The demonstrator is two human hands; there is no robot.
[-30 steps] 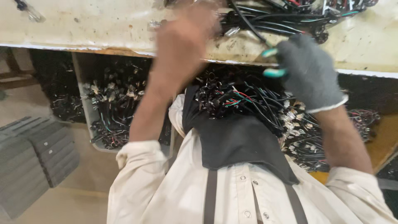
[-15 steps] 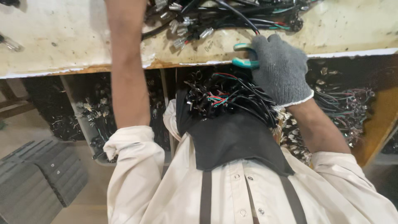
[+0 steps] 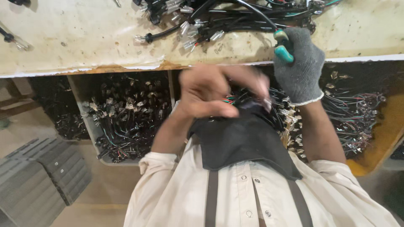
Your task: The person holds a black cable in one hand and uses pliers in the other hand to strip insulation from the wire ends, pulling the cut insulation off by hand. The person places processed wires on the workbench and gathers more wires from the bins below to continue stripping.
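My bare left hand (image 3: 212, 92) is blurred and hangs just below the bench edge. Its fingertips reach into a bundle of black, red and green wires (image 3: 277, 111) that sits in the black apron (image 3: 244, 143) at my chest. Whether it grips a wire I cannot tell. My right hand (image 3: 301, 63), in a grey knit glove, is shut on a teal-handled hand tool (image 3: 283, 47) at the front edge of the bench. The tool's head lies among black cables with clear connectors (image 3: 202, 23) on the cream, worn bench top (image 3: 63, 38).
Under the bench an open grey bin (image 3: 126, 113) holds several black wire harnesses. More harnesses lie in a yellow tray (image 3: 374, 138) at the right. Grey ribbed blocks (image 3: 33, 185) are stacked on the floor at lower left.
My left hand has come back from the bench top to the wires at my chest. The gloved right hand with the tool has stayed at the bench edge.
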